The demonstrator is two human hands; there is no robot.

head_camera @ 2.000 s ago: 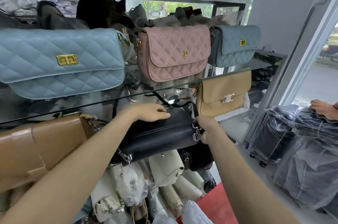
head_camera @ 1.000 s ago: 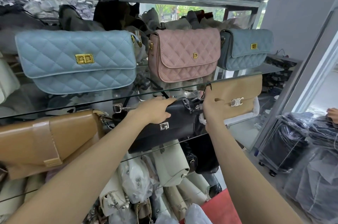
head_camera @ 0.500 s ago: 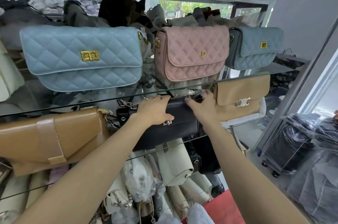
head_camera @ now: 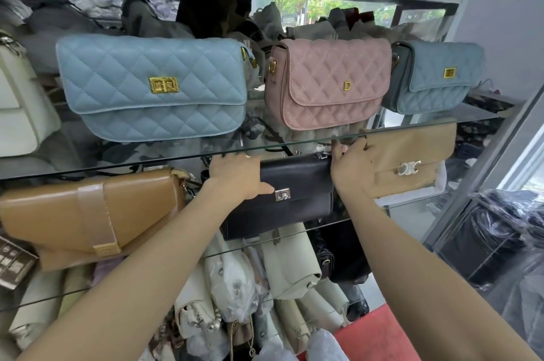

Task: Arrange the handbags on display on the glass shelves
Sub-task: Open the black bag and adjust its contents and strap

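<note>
**Listener:** Where is the bag you are working on?

**Me:** The black handbag (head_camera: 294, 195) stands on the middle glass shelf (head_camera: 412, 207), front flap facing me, its silver turn-lock (head_camera: 282, 194) near the centre. It sits between a tan flap bag (head_camera: 88, 213) to its left and a beige bag (head_camera: 412, 160) to its right. The beige one is just beside it, perhaps touching; my right hand covers the spot, so I cannot tell. Above, on the upper glass shelf (head_camera: 176, 154), a light blue quilted bag (head_camera: 153, 86), a pink quilted bag (head_camera: 326, 81) and a smaller blue quilted bag (head_camera: 435, 75) stand in a row.

**Listener:** How will it handle?

**Me:** I judge it light and fairly stiff: the flap and body keep a clean boxy shape. The leather looks smooth, so it may slide easily on glass. The top corners, away from the lock, seem the best hold, because pressing at both ends should square it without tipping it.

**Listener:** And your hands?

**Me:** My left hand (head_camera: 235, 175) lies over the bag's upper left corner, fingers reaching behind the top edge and thumb stretched across the front toward the lock, gripping it. My right hand (head_camera: 350, 166) wraps the upper right corner, fingers curled over the top where strap hardware (head_camera: 321, 156) shows. Neither hand is spread flat.
</note>
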